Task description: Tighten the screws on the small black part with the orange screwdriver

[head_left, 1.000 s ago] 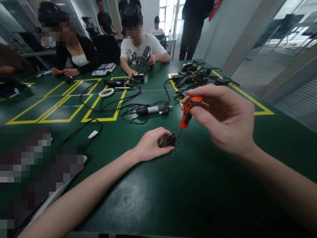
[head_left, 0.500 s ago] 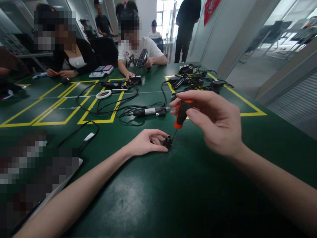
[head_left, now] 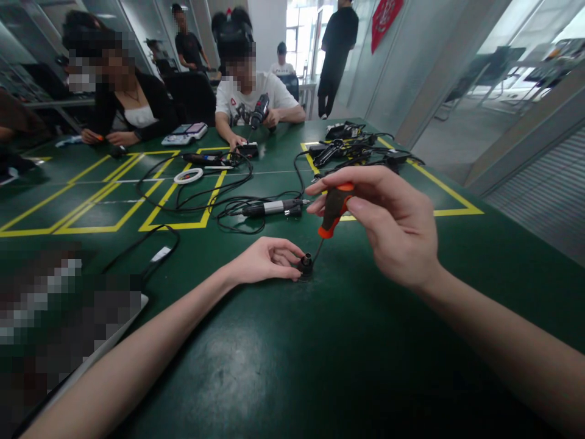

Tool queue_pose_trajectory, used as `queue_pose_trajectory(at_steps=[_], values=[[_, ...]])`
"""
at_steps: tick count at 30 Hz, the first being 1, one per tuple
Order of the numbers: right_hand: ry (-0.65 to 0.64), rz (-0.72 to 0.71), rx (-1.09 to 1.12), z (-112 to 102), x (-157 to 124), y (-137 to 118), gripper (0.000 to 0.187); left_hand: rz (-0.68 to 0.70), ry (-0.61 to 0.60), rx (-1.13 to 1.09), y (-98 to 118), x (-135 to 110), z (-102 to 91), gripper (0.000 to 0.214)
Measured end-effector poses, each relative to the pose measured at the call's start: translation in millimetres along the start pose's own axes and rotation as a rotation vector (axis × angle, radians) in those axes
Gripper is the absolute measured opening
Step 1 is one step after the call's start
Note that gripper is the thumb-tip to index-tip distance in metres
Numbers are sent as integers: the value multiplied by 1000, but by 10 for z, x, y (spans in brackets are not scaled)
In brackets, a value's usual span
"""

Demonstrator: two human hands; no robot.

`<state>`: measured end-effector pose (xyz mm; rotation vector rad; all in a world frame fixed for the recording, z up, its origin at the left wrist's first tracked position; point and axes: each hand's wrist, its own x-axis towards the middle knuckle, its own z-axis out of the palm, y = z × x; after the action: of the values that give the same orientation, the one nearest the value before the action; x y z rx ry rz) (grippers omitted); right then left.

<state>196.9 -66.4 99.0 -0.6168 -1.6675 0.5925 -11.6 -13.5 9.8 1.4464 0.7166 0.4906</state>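
My left hand [head_left: 267,261] rests on the green table and pinches a small black round part with a short metal tube on top [head_left: 306,264]. In my right hand [head_left: 388,222] is a screwdriver [head_left: 336,210] with a dark and orange handle, gripped by thumb and fingers. It is tilted, its handle leaning right and its thin shaft running down to the right side of the black part. Whether the tip sits in a screw is too small to tell. Just beyond lies a grey and black pen-shaped electric tool [head_left: 273,208] with a black cable.
Yellow tape [head_left: 98,230] marks boxes on the green table [head_left: 274,366]. A white ring [head_left: 188,176] lies among black cables. Black devices [head_left: 333,152] are heaped at the back right. Across the table, a person [head_left: 260,97] holds a power drill [head_left: 260,111]; another person [head_left: 132,110] sits left.
The view has shifted slightly, so most things appear a little further left. The screwdriver handle tilts slightly more to the right. Both hands keep their hold.
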Motion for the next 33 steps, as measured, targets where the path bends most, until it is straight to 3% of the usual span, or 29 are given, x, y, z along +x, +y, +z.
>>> queue_pose_trajectory(at_steps=[5,8,12,20,27,33], values=[[76,-38,-100,-4,10,-5,13,43,84,76,16,-20,60,53],[42,-32,-99,-6,4,-25,18,22,125,80,21,-21,94,45],[-13,-3,-55,-16,-9,-20,23,-27,94,4,5,-17,82,44],[63,-62,-117,-15,10,24,18,-40,32,-49,-25,-36,16,44],[10,-13,30,6,-15,32,21,92,79,144,-29,-65,84,50],[71,-78,-96,3,-6,41,17,156,145,337,-76,-69,105,37]])
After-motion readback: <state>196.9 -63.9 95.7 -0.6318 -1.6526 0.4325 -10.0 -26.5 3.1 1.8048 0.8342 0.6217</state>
